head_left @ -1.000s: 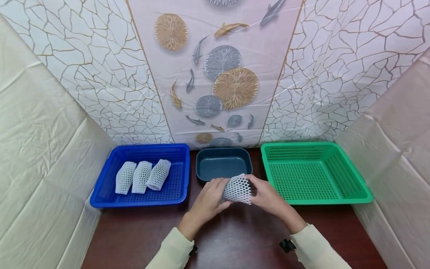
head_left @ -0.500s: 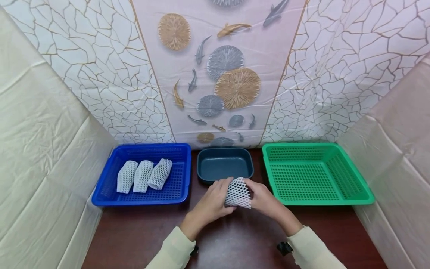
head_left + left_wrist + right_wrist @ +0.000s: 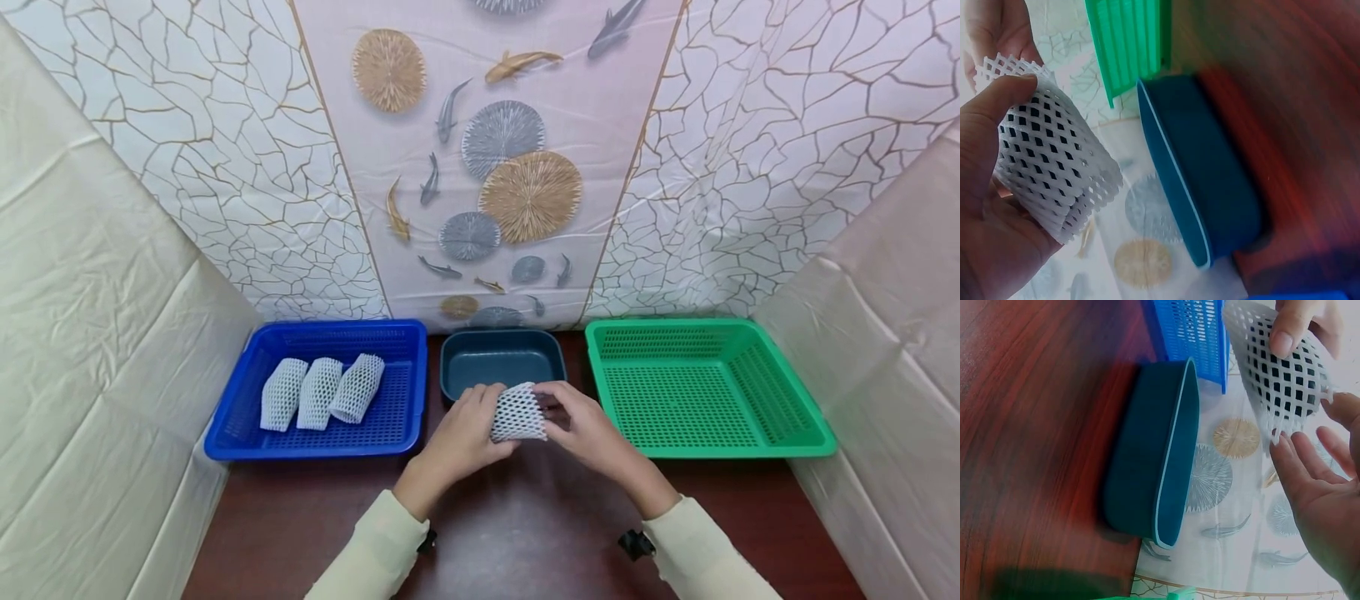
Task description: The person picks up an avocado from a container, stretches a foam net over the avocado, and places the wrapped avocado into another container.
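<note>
A white foam fruit net [image 3: 519, 413] is held between both hands above the near side of the dark blue-green tray [image 3: 502, 367]. My left hand [image 3: 467, 433] grips it round the body, thumb pressed on the mesh in the left wrist view. My right hand [image 3: 588, 429] has its fingertips and thumb at the net's right-hand rim, which they pinch at its edge in the right wrist view. Something dark shows through the mesh holes of the net [image 3: 1047, 144]; what it is stays hidden. Three more white foam nets [image 3: 320, 393] lie side by side in the blue basket [image 3: 315, 454].
A green plastic basket [image 3: 712, 452] stands to the right of the tray, with nothing seen in it. All containers sit along the back of the dark red wooden table [image 3: 510, 533], against a patterned cloth wall [image 3: 465, 167]. Pale cloth walls flank both sides.
Both hands have lifted the foam net slightly away from the body and to the left since half a second ago. The nets in the blue basket have not moved.
</note>
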`<state>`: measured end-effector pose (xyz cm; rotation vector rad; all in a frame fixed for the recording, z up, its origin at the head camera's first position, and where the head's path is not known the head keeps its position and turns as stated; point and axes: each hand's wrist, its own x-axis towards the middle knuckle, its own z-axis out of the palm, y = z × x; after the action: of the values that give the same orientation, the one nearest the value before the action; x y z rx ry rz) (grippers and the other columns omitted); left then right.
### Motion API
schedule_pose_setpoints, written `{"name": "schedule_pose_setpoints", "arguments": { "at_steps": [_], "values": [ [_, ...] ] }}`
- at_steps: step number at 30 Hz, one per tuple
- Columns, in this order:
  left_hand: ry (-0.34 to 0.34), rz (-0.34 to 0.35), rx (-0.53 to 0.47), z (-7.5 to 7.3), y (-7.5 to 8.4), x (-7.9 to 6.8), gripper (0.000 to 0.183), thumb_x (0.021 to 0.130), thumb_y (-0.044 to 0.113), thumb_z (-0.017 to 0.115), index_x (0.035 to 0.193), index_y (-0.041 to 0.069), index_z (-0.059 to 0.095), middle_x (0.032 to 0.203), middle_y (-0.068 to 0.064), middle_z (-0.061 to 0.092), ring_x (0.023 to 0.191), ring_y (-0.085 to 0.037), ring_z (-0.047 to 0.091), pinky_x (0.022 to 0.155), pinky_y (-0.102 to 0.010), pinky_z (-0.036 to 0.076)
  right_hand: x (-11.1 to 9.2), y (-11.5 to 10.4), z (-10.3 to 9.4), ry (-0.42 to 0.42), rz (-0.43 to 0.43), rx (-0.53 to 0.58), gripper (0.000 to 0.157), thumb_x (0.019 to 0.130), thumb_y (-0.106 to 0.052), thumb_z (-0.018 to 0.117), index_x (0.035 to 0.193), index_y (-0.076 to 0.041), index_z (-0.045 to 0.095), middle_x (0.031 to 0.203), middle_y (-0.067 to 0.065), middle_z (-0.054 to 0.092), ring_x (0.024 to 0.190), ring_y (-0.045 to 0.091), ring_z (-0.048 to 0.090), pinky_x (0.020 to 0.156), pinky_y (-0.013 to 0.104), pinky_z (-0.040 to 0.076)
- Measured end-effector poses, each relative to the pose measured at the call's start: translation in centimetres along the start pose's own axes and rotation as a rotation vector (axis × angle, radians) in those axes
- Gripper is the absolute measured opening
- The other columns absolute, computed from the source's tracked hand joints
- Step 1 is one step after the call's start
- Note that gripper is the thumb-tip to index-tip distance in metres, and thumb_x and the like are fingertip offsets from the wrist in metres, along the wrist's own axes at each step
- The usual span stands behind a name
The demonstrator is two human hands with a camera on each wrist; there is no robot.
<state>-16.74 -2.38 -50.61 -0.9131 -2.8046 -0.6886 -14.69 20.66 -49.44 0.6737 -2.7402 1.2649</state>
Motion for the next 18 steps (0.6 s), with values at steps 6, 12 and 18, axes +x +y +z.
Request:
{"name": "schedule_pose_setpoints", "arguments": {
  "at_steps": [6, 12, 18],
  "values": [
    [0.068, -0.061, -0.035, -1.7, -1.3, 0.1, 0.080, 0.084, 0.041, 0.084, 0.143, 0.002, 0.047, 0.128, -0.014, 0.062, 0.109, -0.025, 0.061, 0.100, -0.041, 0.055, 0.3, -0.2, 0.0, 0.043, -0.031, -0.013, 0.048, 0.099, -0.010, 0.069, 0.144, -0.012, 0.051, 0.140, 0.008, 0.057, 0.125, 0.025, 0.063, 0.097, 0.041, 0.057],
    [0.172, -0.093, -0.045, -3.7, -2.8, 0.2, 0.078, 0.083, 0.039, 0.084, 0.139, -0.001, 0.049, 0.124, -0.017, 0.062, 0.105, -0.028, 0.063, 0.095, -0.046, 0.056, 0.8, -0.3, 1.1, 0.078, -0.047, -0.042, 0.056, 0.100, -0.015, 0.069, 0.151, -0.013, 0.045, 0.152, 0.009, 0.050, 0.134, 0.027, 0.057, 0.102, 0.049, 0.054],
    [0.241, -0.148, -0.052, -5.7, -4.8, 0.6, 0.080, 0.080, 0.033, 0.087, 0.138, -0.006, 0.047, 0.121, -0.023, 0.059, 0.104, -0.035, 0.063, 0.091, -0.052, 0.056, 1.9, -0.9, 2.9, 0.034, -0.098, -0.103, 0.055, 0.101, -0.020, 0.067, 0.152, -0.013, 0.046, 0.159, 0.005, 0.044, 0.144, 0.023, 0.047, 0.111, 0.048, 0.047]
  ]
}}
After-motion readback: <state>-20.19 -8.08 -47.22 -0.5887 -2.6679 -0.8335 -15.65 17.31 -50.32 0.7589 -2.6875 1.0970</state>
